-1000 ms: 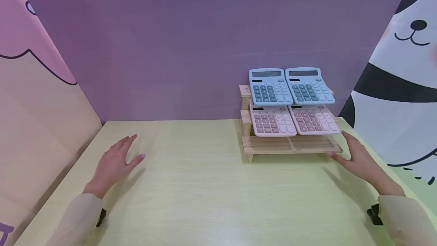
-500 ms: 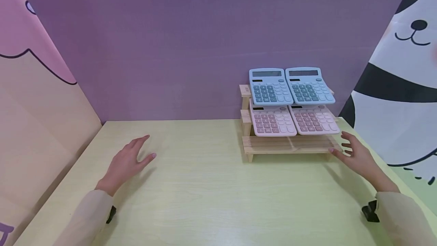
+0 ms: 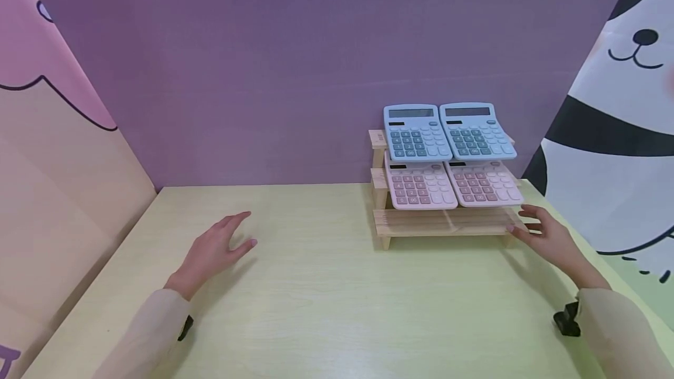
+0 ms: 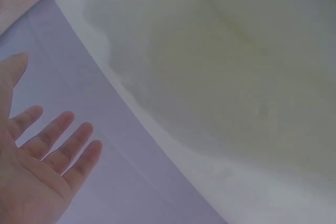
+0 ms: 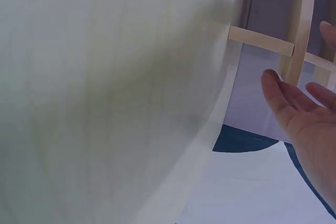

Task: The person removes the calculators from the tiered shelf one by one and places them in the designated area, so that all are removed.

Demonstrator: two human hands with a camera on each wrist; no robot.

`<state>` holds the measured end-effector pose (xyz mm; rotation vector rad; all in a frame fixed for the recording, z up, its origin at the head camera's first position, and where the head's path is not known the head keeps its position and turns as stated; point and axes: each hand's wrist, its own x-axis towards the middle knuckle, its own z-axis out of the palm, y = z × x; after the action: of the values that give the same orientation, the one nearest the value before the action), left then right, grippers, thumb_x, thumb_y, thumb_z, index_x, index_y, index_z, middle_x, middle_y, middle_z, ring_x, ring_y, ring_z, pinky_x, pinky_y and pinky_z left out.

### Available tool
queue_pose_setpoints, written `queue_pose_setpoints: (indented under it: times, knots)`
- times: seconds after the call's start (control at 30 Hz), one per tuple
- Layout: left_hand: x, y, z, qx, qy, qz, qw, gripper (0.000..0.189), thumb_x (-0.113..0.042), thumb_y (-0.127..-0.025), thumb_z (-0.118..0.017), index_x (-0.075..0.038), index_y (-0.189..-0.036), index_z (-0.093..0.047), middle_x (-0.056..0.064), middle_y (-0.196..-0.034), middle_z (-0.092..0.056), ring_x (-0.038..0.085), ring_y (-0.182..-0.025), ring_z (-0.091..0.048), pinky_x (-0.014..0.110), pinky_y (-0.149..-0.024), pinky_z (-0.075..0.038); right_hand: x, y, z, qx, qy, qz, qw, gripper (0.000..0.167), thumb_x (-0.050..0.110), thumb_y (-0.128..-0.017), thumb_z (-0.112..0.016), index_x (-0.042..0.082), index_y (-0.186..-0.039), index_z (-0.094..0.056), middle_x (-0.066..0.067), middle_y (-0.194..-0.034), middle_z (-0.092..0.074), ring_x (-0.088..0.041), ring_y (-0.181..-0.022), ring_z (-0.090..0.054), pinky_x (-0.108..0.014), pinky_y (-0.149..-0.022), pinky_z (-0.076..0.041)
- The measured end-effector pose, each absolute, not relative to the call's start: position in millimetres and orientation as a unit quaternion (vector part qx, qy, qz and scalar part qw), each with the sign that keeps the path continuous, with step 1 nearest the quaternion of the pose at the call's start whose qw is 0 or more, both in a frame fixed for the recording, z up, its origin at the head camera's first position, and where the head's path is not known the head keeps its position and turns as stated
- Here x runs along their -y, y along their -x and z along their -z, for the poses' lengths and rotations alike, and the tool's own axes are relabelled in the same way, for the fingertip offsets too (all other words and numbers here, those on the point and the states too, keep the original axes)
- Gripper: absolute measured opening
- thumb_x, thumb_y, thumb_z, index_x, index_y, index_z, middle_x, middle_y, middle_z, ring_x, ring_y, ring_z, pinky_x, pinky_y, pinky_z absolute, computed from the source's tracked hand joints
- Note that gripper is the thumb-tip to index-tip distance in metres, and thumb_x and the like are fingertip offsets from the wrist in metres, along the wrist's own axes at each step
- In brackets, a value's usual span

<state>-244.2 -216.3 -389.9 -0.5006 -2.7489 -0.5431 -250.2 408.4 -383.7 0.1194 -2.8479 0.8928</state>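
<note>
A three-tier wooden rack [image 3: 411,224] stands at the back right of the table. Two blue calculators [image 3: 418,133] lean side by side on its top tier, and two pink calculators [image 3: 421,187] on the middle one. My right hand [image 3: 553,244] is at the right end of the bottom tier, thumb in front and fingers slightly bent; whether it touches the wood I cannot tell. In the right wrist view those fingers [image 5: 283,100] lie close to the rack's wooden end [image 5: 262,40]. My left hand [image 3: 210,253] hovers over the left half of the table, fingers extended and thumb apart, holding nothing.
The pale wooden table [image 3: 326,303] meets a purple backdrop [image 3: 253,75] at the rear. A panda-print panel [image 3: 626,116] borders the right side, a pink and beige panel [image 3: 63,151] the left. Both wrists carry a small black device [image 3: 567,319].
My left hand has moved to the right across the table. The right hand has shifted slightly left towards the rack's end, its fingers bending a little. Rack and calculators stay put.
</note>
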Motion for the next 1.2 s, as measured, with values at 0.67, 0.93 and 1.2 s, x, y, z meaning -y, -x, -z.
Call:
queue_pose_setpoints:
  times: [0.67,0.93,1.2]
  knots:
    - [167.1,248.7,381.4,0.933,0.221,0.256,0.121,0.057,-0.038,-0.084,-0.063,-0.017,-0.133,-0.045,0.003,-0.125,-0.056,0.025,-0.106,-0.058,0.042,-0.083,-0.050,-408.3,258.2,384.0,0.952,-0.023,-0.303,0.028,0.076,0.040,-0.091,-0.052,-0.011,-0.137,-0.020,-0.036,-0.134,-0.029,-0.053,-0.111,-0.039,-0.061,-0.087,-0.043]
    - [149.2,257.0,375.1,0.926,0.235,0.268,0.122,0.054,-0.037,-0.084,-0.064,-0.018,-0.132,-0.046,0.001,-0.122,-0.058,0.021,-0.105,-0.058,0.040,-0.086,-0.050,-409.9,261.1,383.0,0.952,-0.023,-0.306,0.002,0.077,0.042,-0.092,-0.049,-0.011,-0.137,-0.018,-0.037,-0.136,-0.026,-0.052,-0.112,-0.039,-0.060,-0.087,-0.044]
    - [128.5,264.4,368.7,0.919,0.246,0.291,0.101,0.052,-0.038,-0.085,-0.062,-0.020,-0.131,-0.047,-0.001,-0.124,-0.057,0.022,-0.106,-0.059,0.039,-0.090,-0.048,-412.2,261.9,384.1,0.947,-0.040,-0.318,-0.009,0.069,0.037,-0.093,-0.049,-0.012,-0.135,-0.024,-0.033,-0.129,-0.035,-0.037,-0.102,-0.050,-0.019,-0.068,-0.047]
